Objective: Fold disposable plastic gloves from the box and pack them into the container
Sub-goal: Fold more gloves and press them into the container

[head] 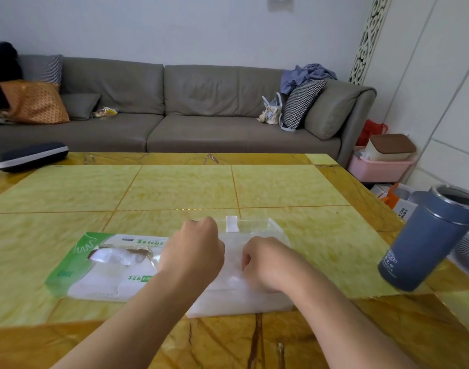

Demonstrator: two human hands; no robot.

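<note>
Your left hand (194, 250) sits curled over the left edge of the container (268, 227); fingers are bent under, and whether they pinch plastic you cannot tell from this angle; your right hand (265, 259) is likewise curled, knuckles up, resting on the glove (236, 294), a translucent white sheet lying flat in front of the container and partly over it; its fingertips are hidden, so the grip on the sheet cannot be confirmed. The container is clear plastic with a white clasp at its far rim; it stands on the table (174, 190) directly beyond your hands. The box (100, 265), green and white, lies flat just left of your left wrist, its top torn open with crumpled gloves showing in the opening. A blue-grey flask (427, 241) with an open steel mouth stands at the right table edge, well apart from the container; a dark case (32, 155) lies at the far left corner; a grey sofa (174, 107) runs behind the table.
</note>
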